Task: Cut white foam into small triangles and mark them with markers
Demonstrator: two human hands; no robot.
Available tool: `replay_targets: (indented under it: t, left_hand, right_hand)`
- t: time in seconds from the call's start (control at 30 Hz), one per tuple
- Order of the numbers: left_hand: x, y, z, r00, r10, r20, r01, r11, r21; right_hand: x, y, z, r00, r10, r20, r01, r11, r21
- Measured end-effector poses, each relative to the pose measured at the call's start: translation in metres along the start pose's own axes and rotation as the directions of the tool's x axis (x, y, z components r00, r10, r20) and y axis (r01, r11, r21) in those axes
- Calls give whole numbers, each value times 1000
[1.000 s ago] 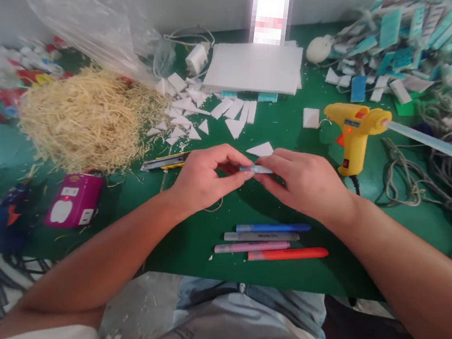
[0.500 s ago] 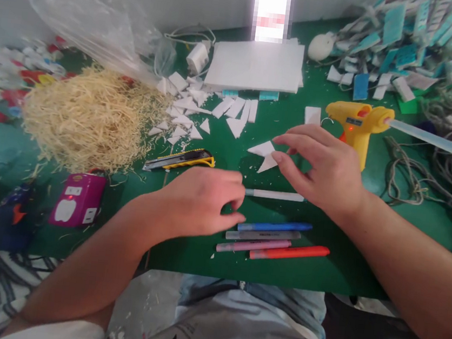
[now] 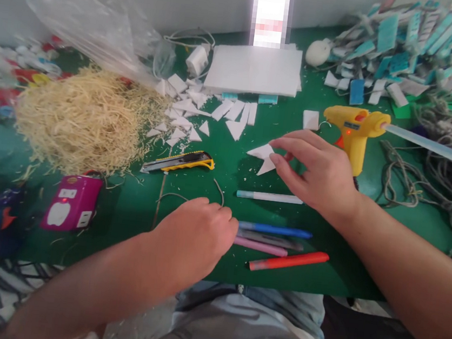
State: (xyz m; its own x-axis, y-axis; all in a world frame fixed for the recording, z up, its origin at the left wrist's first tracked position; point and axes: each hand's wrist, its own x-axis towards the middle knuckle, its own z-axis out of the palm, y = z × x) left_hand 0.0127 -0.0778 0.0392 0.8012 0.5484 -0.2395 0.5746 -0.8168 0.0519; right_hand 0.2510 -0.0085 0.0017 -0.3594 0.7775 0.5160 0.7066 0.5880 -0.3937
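Note:
My left hand (image 3: 197, 237) is closed over the left ends of several marker pens: a blue one (image 3: 280, 230), a grey one (image 3: 279, 241) and a pink one (image 3: 266, 247). Its fingertips are hidden, so which pens it grips is unclear. The red marker pen (image 3: 289, 261) lies just in front of these. My right hand (image 3: 315, 174) pinches a white foam piece (image 3: 266, 165) between thumb and fingers, next to a pointed foam piece (image 3: 258, 151). Below that hand lies a white marker pen (image 3: 267, 196), its right end hidden. A yellow utility knife (image 3: 181, 163) rests behind my left hand.
A yellow glue gun (image 3: 355, 132) with a clear stick stands right. Foam scraps (image 3: 184, 110), straw (image 3: 80, 120) and a purple power adapter (image 3: 71, 202) are left. White sheets (image 3: 253, 72) lie at the back; grey cord (image 3: 448, 156) and blue-white pieces (image 3: 391, 41) fill the right.
The white marker pen, held between both hands at first, now lies on the table. My left hand has come down onto the other pens, which have shifted slightly. My right hand has moved to the foam pieces.

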Motion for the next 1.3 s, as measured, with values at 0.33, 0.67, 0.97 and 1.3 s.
replay_targets:
  t: [0.33,0.67,0.97,1.3]
  left_hand:
    - [0,-15,-14,989,-15,-146,3,997,-81]
    - [18,-51,-8,861,-199,-468,35,942,-335]
    - [42,-52,22,657,-327,-680,-74,869,-490]
    - [46,-61,21,622,-378,-686,-49,855,-516]
  right_hand:
    - [0,2,0,999,37,3,-37,997,69]
    - [1,-2,-9,982,188,11,-173,874,455]
    - [2,0,-4,942,-322,93,320,947,31]
    - [0,0,-3,967,-213,142,222,974,-49]
